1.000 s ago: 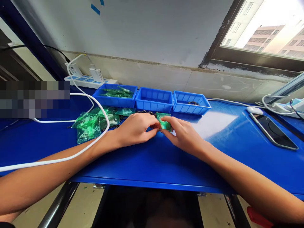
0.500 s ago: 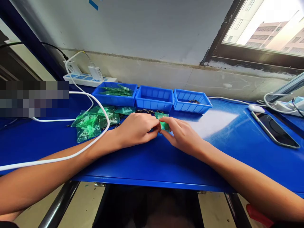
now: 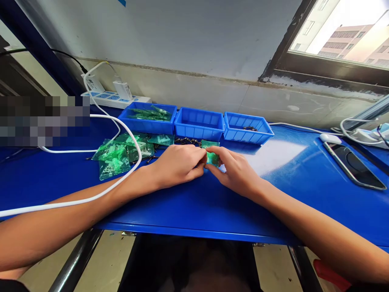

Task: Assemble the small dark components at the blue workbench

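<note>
Both hands meet at a small green plastic bag [image 3: 214, 159] over the middle of the blue table. My left hand [image 3: 181, 163] has its fingers closed at the bag's near left edge. On the other side, my right hand [image 3: 235, 168] pinches the same edge between thumb and forefinger. The fingers partly hide the bag, and its contents cannot be made out. Behind my left hand lies a pile of small dark screw-like pieces [image 3: 189, 141]. Left of it are several green bags [image 3: 114, 162] with white pieces inside.
Three blue bins stand along the wall: a left bin [image 3: 146, 126] with green bags, a middle bin [image 3: 199, 132], and a right bin [image 3: 249, 136] holding some dark pieces. A white cable [image 3: 133, 142] loops over my left forearm. A phone [image 3: 354, 164] and white case [image 3: 330, 139] lie right.
The view has shifted slightly. Both hands stay at the bag's edge, and a little more of the green bag shows between and behind the fingers.
</note>
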A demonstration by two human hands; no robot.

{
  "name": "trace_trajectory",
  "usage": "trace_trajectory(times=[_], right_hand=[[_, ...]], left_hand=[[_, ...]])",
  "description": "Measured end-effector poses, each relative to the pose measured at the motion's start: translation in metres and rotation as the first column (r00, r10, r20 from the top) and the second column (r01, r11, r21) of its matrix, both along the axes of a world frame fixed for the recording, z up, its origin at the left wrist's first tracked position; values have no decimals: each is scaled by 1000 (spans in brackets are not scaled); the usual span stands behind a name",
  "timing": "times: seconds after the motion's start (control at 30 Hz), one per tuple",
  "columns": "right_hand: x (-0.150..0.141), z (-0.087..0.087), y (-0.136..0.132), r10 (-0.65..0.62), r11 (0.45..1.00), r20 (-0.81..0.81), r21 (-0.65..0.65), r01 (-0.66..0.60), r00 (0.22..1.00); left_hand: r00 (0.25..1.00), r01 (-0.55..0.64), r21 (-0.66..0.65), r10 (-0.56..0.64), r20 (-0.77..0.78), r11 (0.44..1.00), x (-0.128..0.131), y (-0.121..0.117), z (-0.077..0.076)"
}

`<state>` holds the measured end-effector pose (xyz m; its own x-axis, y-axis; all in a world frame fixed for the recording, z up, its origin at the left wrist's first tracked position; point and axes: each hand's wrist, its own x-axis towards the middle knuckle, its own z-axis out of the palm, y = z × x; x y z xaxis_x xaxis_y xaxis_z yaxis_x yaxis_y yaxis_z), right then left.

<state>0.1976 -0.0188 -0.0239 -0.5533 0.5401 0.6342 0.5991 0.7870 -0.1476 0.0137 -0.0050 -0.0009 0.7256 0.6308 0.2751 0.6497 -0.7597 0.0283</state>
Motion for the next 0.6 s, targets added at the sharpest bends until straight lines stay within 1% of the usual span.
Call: trace_trajectory(times=[0.13, 0.27, 0.4, 0.47, 0.6], right_hand=[[1, 0, 1, -7, 1000, -94, 2, 7, 996], [0, 1, 1, -38, 999, -184, 25, 44, 982], [-1, 3, -3, -32, 996, -256, 69, 51, 966], [-2, 5, -6, -16, 993, -289, 107, 49, 957], [-4, 7, -10, 33, 984, -316, 174, 24, 948]], left_hand=[[990, -23, -81, 34, 137, 996, -2, 4, -3], [960, -54, -152, 93, 264, 987, -7, 13, -7], [933, -29, -220, 105, 344, 975, -8, 20, -11], [926, 9, -213, 72, 370, 977, -7, 20, -14], [923, 82, -121, -30, 385, 989, -4, 15, -17]])
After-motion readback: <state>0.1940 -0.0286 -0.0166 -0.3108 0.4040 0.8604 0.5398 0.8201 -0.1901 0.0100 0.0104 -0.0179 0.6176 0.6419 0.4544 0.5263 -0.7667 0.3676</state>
